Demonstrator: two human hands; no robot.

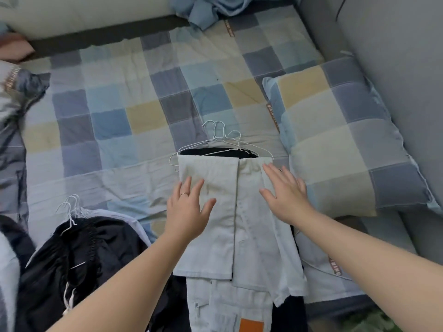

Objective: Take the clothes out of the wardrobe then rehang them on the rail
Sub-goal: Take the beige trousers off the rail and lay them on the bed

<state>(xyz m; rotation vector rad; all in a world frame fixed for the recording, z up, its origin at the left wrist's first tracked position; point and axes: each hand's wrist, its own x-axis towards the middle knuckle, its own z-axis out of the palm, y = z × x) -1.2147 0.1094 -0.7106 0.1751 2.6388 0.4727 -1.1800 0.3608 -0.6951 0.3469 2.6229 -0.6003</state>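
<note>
A checked bed [119, 104] carries pale trousers [213, 238] on wire hangers [217, 136]; left hand [188, 212] and right hand [286, 192] lie flat on them, fingers spread, gripping nothing; a pillow [347, 140] sits just right, dark clothes [84, 259] near left.

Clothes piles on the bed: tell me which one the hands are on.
The pale trousers pile beside the pillow: left hand and right hand spread flat on it. The black pile at lower left is untouched.
</note>
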